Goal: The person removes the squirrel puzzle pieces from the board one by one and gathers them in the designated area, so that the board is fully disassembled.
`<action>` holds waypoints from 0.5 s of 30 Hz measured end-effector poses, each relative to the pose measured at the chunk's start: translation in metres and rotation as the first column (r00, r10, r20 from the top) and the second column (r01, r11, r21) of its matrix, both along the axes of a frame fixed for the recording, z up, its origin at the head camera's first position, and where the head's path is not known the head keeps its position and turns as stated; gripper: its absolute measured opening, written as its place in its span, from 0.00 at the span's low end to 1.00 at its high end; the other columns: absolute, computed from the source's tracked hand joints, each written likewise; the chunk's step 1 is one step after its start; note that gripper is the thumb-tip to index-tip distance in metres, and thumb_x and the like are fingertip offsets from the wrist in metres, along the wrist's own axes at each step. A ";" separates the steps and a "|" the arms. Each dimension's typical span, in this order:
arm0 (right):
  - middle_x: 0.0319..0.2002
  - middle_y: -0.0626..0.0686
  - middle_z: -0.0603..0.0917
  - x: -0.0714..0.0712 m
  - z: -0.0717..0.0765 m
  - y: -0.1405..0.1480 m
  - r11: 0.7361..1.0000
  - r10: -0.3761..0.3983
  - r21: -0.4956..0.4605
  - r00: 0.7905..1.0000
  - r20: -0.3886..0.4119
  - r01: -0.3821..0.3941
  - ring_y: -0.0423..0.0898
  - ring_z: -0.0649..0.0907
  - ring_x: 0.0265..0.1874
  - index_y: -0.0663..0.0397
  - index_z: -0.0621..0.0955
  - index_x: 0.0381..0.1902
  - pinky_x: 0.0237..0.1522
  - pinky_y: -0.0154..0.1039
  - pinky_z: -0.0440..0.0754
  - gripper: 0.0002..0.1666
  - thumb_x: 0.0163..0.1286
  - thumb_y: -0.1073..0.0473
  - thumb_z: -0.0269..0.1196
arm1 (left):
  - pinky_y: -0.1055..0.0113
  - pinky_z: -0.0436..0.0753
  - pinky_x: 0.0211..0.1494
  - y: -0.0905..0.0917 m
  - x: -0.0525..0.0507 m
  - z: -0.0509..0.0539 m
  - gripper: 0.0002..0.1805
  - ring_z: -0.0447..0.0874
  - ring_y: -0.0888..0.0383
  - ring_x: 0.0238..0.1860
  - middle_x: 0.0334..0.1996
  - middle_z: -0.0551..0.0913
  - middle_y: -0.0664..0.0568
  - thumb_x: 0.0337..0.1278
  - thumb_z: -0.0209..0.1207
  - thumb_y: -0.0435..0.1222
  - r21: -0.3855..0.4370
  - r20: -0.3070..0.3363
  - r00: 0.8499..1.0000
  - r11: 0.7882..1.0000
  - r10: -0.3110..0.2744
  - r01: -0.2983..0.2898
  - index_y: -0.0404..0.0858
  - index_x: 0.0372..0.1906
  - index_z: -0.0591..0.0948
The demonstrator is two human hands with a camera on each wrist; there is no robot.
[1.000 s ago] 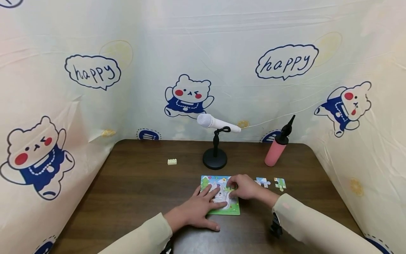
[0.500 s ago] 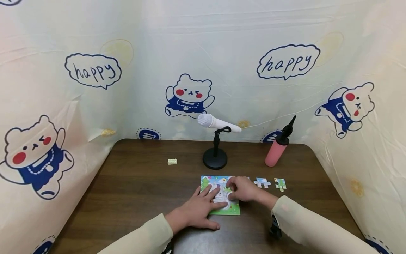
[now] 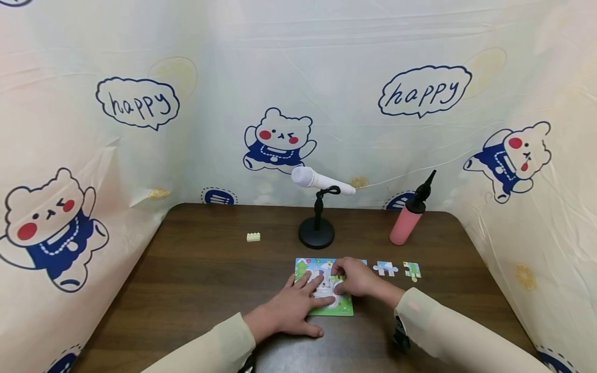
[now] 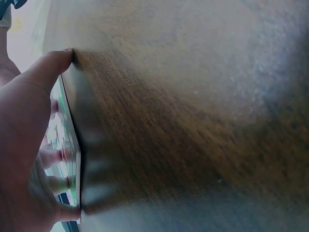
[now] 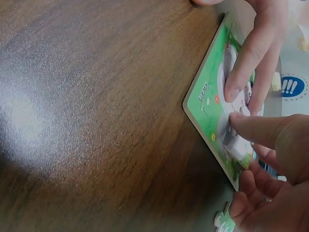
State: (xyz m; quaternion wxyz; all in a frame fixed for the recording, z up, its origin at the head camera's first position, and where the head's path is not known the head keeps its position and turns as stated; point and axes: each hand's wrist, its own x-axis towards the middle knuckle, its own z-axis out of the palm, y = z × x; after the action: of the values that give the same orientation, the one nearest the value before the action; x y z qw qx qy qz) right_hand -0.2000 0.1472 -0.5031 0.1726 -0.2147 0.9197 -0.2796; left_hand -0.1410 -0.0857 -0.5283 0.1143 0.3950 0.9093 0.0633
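Note:
A jigsaw puzzle board [image 3: 342, 310] with a green border and a pale castle-like picture lies flat on the table. My left hand [image 3: 294, 308] rests on its left part, fingers spread; in the left wrist view its thumb touches the wood beyond the board's edge. Over the right part, my right hand [image 3: 358, 277] bends thumb and fingers around a puzzle piece [image 5: 239, 149], pale with a green edge, at the board's surface. The fingers partly hide that piece. Two loose pieces, one blue and white [image 3: 385, 268], one green [image 3: 412, 270], lie to the right.
A white microphone [image 3: 322, 181] on a black stand [image 3: 316, 233] is behind the board. A pink hand pump [image 3: 406, 226] with a black nozzle stands at the back right. A cream toy brick [image 3: 253, 237] lies back left. A printed curtain [image 3: 210, 145] encloses the table [image 3: 196, 290].
My right hand has shifted very slightly left over the board, and a blue sliver now shows behind it. The left hand stays in place.

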 end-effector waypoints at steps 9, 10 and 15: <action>0.30 0.45 0.81 -0.004 -0.001 0.011 0.994 0.012 -0.112 1.000 -0.016 -0.014 0.42 0.77 0.31 0.51 0.86 0.39 0.36 0.37 0.75 0.06 0.65 0.65 0.71 | 0.28 0.60 0.72 0.001 -0.001 0.000 0.41 0.50 0.35 0.81 0.83 0.52 0.48 0.58 0.54 0.74 -0.002 0.027 1.000 1.000 0.013 -0.013 0.74 0.77 0.61; 0.30 0.45 0.81 -0.004 0.000 0.012 0.993 0.019 -0.118 1.000 -0.019 -0.021 0.42 0.77 0.32 0.51 0.86 0.40 0.36 0.36 0.75 0.06 0.66 0.65 0.71 | 0.28 0.60 0.72 0.001 -0.001 0.000 0.42 0.50 0.35 0.81 0.83 0.52 0.48 0.58 0.54 0.74 -0.003 0.029 0.999 1.000 0.015 -0.015 0.74 0.77 0.61; 0.33 0.46 0.84 -0.005 0.012 0.019 0.985 0.024 -0.173 0.999 -0.022 -0.028 0.43 0.79 0.34 0.52 0.87 0.42 0.40 0.37 0.77 0.05 0.69 0.64 0.69 | 0.27 0.59 0.72 0.003 -0.002 0.002 0.42 0.50 0.36 0.81 0.83 0.51 0.49 0.57 0.55 0.74 -0.016 0.046 0.999 1.000 0.025 -0.025 0.74 0.77 0.60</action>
State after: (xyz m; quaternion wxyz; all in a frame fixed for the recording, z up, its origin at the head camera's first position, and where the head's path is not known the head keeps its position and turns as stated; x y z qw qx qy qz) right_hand -0.2047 0.1663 -0.4912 0.1478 -0.2436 0.8908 -0.3541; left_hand -0.1427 -0.0826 -0.5267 0.1377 0.3811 0.9118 0.0669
